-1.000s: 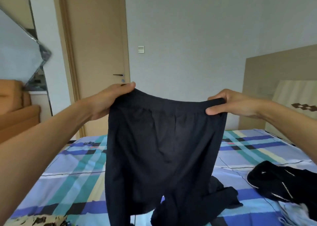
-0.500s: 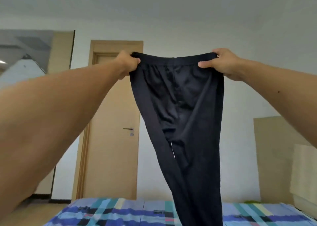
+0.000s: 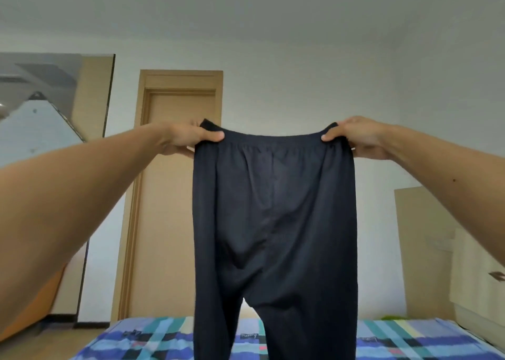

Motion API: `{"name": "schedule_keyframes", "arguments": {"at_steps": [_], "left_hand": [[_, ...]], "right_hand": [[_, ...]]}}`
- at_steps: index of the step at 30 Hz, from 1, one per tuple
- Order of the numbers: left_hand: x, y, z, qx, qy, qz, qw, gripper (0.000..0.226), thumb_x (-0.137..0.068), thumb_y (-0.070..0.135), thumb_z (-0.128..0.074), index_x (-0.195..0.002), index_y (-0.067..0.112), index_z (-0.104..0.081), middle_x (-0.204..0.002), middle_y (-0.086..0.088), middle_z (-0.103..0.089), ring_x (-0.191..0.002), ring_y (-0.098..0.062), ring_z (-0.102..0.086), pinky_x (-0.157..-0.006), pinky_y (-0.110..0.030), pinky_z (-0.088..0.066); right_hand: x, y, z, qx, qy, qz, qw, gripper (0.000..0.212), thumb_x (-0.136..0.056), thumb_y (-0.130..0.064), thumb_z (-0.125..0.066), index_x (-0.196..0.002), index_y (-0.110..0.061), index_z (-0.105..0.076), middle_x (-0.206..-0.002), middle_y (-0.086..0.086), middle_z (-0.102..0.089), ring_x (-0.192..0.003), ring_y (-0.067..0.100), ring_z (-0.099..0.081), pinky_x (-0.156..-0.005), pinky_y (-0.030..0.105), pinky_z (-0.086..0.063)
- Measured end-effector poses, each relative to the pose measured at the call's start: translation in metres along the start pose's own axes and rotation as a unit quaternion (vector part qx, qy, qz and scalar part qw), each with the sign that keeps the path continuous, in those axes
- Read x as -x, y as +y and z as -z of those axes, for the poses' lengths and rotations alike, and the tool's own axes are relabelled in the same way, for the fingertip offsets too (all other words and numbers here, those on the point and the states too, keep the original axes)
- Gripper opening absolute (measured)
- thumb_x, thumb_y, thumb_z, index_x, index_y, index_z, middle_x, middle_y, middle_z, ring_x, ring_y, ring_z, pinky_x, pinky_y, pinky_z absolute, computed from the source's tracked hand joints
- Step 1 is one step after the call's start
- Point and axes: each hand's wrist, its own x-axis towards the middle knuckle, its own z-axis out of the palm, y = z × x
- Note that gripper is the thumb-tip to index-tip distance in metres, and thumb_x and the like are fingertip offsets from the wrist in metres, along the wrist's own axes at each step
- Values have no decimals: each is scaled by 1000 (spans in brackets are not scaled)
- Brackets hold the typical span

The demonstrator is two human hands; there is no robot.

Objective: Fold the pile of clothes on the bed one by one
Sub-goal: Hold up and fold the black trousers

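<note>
A pair of black trousers (image 3: 274, 223) hangs upright in front of me, held by its elastic waistband. My left hand (image 3: 191, 138) pinches the waistband's left corner and my right hand (image 3: 355, 138) pinches its right corner, stretching it flat between them. Both legs drop straight down and run out of the bottom of the view, in front of the bed (image 3: 410, 340) with its blue, teal and white checked sheet. The pile of other clothes is out of sight.
A light wooden door (image 3: 175, 195) stands shut behind the trousers. A mirror (image 3: 41, 113) leans at the left, with something orange (image 3: 35, 305) below it. A beige headboard (image 3: 420, 250) and a pillow (image 3: 478, 277) are at the right.
The trousers left the bed as both hands lifted them high. They have since come down somewhat and the waistband has been pulled wider, so both legs now hang apart.
</note>
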Motion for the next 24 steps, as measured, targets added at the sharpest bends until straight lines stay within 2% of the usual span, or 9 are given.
{"name": "schedule_keyframes", "arguments": {"at_steps": [2,4,7,11,16,18,19,21,24], "left_hand": [[3,-10,-21,-26,-1,59,998,37,-90,37,-71,-118,13,-65,-113,-3,-71,-104,-19,-67,-81,-33,-57],[7,-16,-49,-41,16,122,992,30,-95,27,-67,-117,7,-63,-106,-6,-70,-93,-20,-69,-83,-35,-59],[16,-15,-86,-22,26,178,984,21,-99,16,-58,-116,4,-59,-89,-6,-65,-75,-16,-64,-71,-30,-58],[24,-6,-113,39,3,131,991,26,-97,19,-59,-117,3,-61,-103,-10,-71,-82,-19,-70,-65,-30,-59],[40,3,-129,121,-35,62,990,41,-99,43,-43,-113,15,-69,-102,-3,-75,-85,-18,-72,-69,-32,-57],[44,-1,-127,155,-54,36,986,50,-92,62,-51,-113,21,-70,-105,3,-76,-93,-14,-73,-79,-33,-58],[45,-5,-125,139,-54,20,989,49,-88,62,-60,-114,22,-69,-106,5,-76,-96,-12,-73,-81,-33,-58],[45,-15,-126,102,-34,6,994,33,-88,40,-70,-115,20,-69,-107,4,-76,-97,-12,-72,-73,-27,-58],[46,-25,-131,134,-33,22,990,25,-94,13,-60,-118,12,-67,-110,-4,-75,-97,-18,-71,-66,-24,-56]], "right_hand": [[3,13,-19,-7,35,-59,998,27,-85,-8,-66,-112,-2,-66,-107,13,-69,-90,24,-65,-85,37,-57],[11,24,-45,-9,65,-105,992,19,-83,-3,-64,-101,-2,-61,-101,15,-66,-85,26,-64,-87,39,-56],[24,29,-80,-43,60,-130,989,9,-79,-2,-63,-86,-6,-59,-89,11,-62,-76,23,-60,-75,30,-53],[41,19,-119,-95,-16,-97,991,13,-84,-14,-70,-94,-8,-64,-78,6,-59,-58,16,-60,-53,20,-52],[56,5,-140,-217,-43,-37,974,30,-97,-35,-58,-92,-5,-65,-82,11,-63,-73,25,-68,-68,34,-61],[60,8,-136,-230,-53,-20,971,41,-101,-36,-47,-93,-3,-71,-90,13,-70,-84,27,-72,-78,39,-62],[62,10,-134,-231,-65,-8,971,43,-103,-34,-44,-95,-4,-73,-96,12,-73,-90,26,-71,-83,40,-60],[64,19,-131,-214,-81,18,973,42,-103,-30,-41,-97,-8,-76,-101,5,-74,-91,20,-66,-88,37,-56],[63,47,-133,-156,14,62,986,24,-95,-26,-57,-109,-13,-72,-99,-2,-64,-91,15,-57,-86,31,-49]]}}
